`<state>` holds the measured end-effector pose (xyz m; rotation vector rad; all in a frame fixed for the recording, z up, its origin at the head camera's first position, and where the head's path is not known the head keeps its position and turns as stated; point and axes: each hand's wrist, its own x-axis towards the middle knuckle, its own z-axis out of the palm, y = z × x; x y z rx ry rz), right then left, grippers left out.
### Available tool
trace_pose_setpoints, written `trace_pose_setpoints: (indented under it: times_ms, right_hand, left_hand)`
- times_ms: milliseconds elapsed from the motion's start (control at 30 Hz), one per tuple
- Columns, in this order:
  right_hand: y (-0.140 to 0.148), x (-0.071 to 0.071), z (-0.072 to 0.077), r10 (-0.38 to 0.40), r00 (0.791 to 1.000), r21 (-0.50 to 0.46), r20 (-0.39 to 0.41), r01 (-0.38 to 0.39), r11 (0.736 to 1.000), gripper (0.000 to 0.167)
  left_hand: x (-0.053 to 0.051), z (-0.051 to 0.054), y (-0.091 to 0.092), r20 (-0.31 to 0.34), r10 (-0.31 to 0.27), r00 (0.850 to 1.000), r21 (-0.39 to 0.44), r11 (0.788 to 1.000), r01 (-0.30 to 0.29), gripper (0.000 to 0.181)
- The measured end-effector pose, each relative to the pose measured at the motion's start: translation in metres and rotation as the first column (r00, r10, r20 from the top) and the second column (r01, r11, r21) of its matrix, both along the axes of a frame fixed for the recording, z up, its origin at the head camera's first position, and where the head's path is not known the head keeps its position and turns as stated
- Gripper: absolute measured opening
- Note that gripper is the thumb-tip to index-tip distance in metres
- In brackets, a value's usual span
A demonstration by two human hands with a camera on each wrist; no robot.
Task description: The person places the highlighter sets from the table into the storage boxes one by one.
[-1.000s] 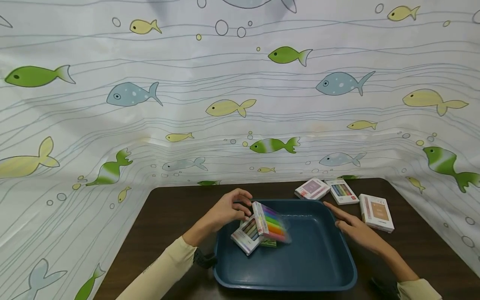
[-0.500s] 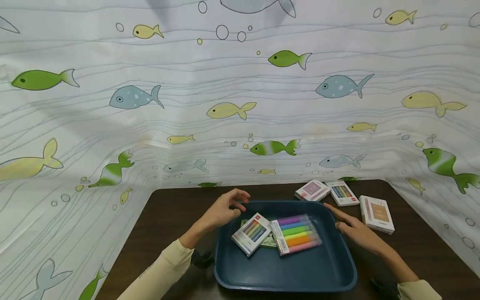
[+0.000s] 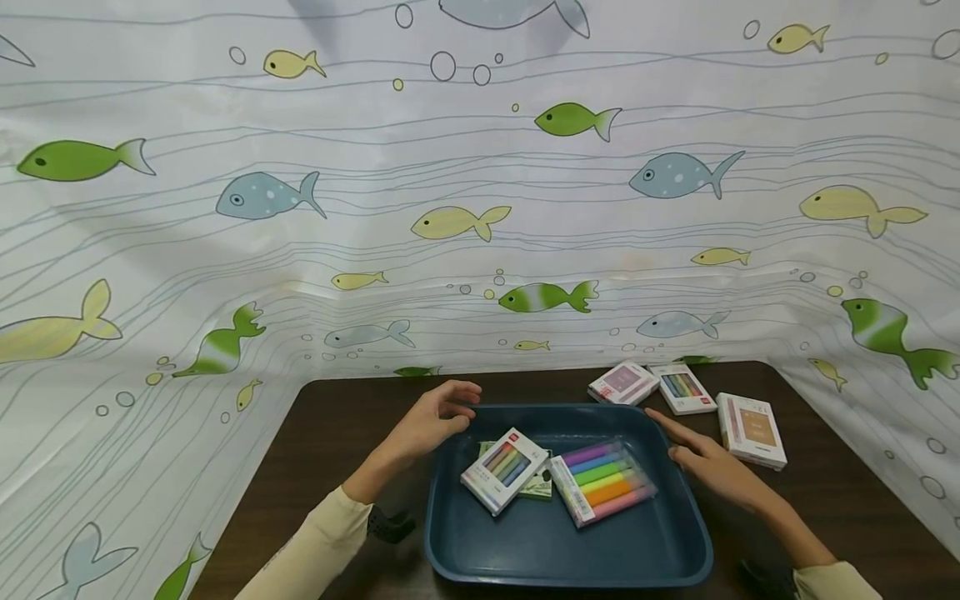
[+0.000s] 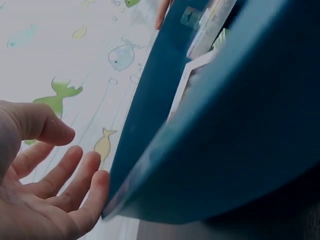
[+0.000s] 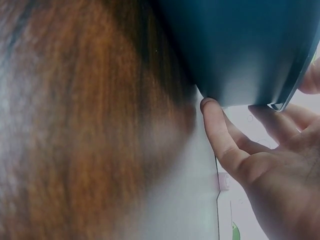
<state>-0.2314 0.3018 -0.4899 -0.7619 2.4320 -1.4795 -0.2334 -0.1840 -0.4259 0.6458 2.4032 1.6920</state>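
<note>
In the head view, a dark blue tray (image 3: 570, 550) holds a clear pack of rainbow-coloured markers (image 3: 603, 482), lying flat at a tilt. Left of it, a white box with a window showing coloured pens (image 3: 504, 471) overlaps a green patterned packet (image 3: 538, 486), mostly hidden. My left hand (image 3: 427, 425) hovers by the tray's back left corner, fingers loosely bent and holding nothing. The left wrist view shows its fingers (image 4: 87, 200) close to the tray's outer wall. My right hand (image 3: 712, 462) rests along the back right corner, its fingertips (image 5: 210, 107) touching the outer wall.
On the dark wooden table (image 3: 322, 442), behind and right of the tray, lie a pink-labelled white box (image 3: 624, 383), a box with coloured pens (image 3: 684, 388) and a brown-labelled box (image 3: 752, 429). A fish-print sheet (image 3: 450, 150) rises around the table.
The marker pack, upright and tilted beside my left hand earlier, now lies flat in the tray and has slid right. My left hand has let go and drawn back left. The right hand stays put.
</note>
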Motion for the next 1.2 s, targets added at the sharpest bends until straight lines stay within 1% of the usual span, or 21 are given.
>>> trace_pose_setpoints:
  times_ms: [133, 233, 333, 467, 567, 700, 767, 867, 967, 1033, 1100, 1200]
  right_hand:
    - [0.0, 0.001, 0.0, 0.0, 1.0, -0.001, -0.001, 0.0, 1.0, 0.053]
    - [-0.001, 0.001, 0.0, 0.0, 1.0, -0.002, 0.002, 0.0, 1.0, 0.053]
    - [0.0, 0.001, 0.0, -0.004, 1.0, 0.0, 0.012, 0.004, 1.0, 0.053]
    - [0.0, 0.001, 0.0, -0.009, 1.0, 0.001, 0.023, 0.009, 1.0, 0.053]
    - [-0.001, 0.001, -0.001, -0.01, 1.0, 0.001, 0.022, 0.01, 1.0, 0.053]
    - [0.0, 0.001, -0.002, -0.012, 1.0, 0.001, 0.015, 0.012, 1.0, 0.053]
    - [0.0, 0.001, -0.003, -0.012, 1.0, 0.0, 0.015, 0.012, 1.0, 0.053]
    - [0.0, 0.001, -0.004, -0.009, 1.0, -0.005, 0.013, 0.009, 1.0, 0.053]
    - [-0.001, 0.001, -0.004, -0.005, 1.0, -0.014, 0.016, 0.005, 1.0, 0.053]
    - [-0.001, 0.001, -0.004, -0.002, 1.0, -0.018, 0.015, 0.003, 1.0, 0.053]
    - [-0.001, 0.001, -0.004, 0.0, 1.0, -0.018, 0.014, 0.001, 1.0, 0.053]
    - [-0.001, 0.001, -0.005, 0.0, 1.0, -0.018, 0.011, 0.0, 1.0, 0.054]
  left_hand:
    - [0.001, -0.001, -0.006, -0.025, 0.019, 1.0, 0.009, 1.0, -0.019, 0.046]
    - [0.001, -0.002, -0.012, -0.037, 0.045, 0.998, 0.009, 0.999, -0.045, 0.047]
    - [0.0, -0.001, -0.016, -0.035, 0.075, 0.997, 0.007, 0.997, -0.075, 0.048]
    - [0.01, 0.012, -0.016, -0.052, 0.098, 0.994, -0.002, 0.995, -0.099, 0.048]
    - [0.012, 0.012, -0.015, -0.073, 0.111, 0.991, -0.01, 0.994, -0.112, 0.049]
    - [0.001, -0.009, -0.018, -0.084, 0.137, 0.987, -0.01, 0.99, -0.138, 0.05]
    - [-0.002, -0.017, -0.02, -0.083, 0.147, 0.986, -0.01, 0.989, -0.148, 0.049]
    - [-0.005, -0.027, -0.022, -0.076, 0.145, 0.986, -0.011, 0.989, -0.146, 0.047]
    - [-0.005, -0.034, -0.025, -0.077, 0.133, 0.988, -0.013, 0.991, -0.134, 0.046]
    - [-0.006, -0.04, -0.027, -0.068, 0.12, 0.99, -0.001, 0.993, -0.121, 0.047]
    - [-0.006, -0.045, -0.029, -0.05, 0.119, 0.992, 0.012, 0.993, -0.118, 0.047]
    - [-0.006, -0.051, -0.032, 0.0, 0.126, 0.992, 0.037, 0.991, -0.126, 0.046]
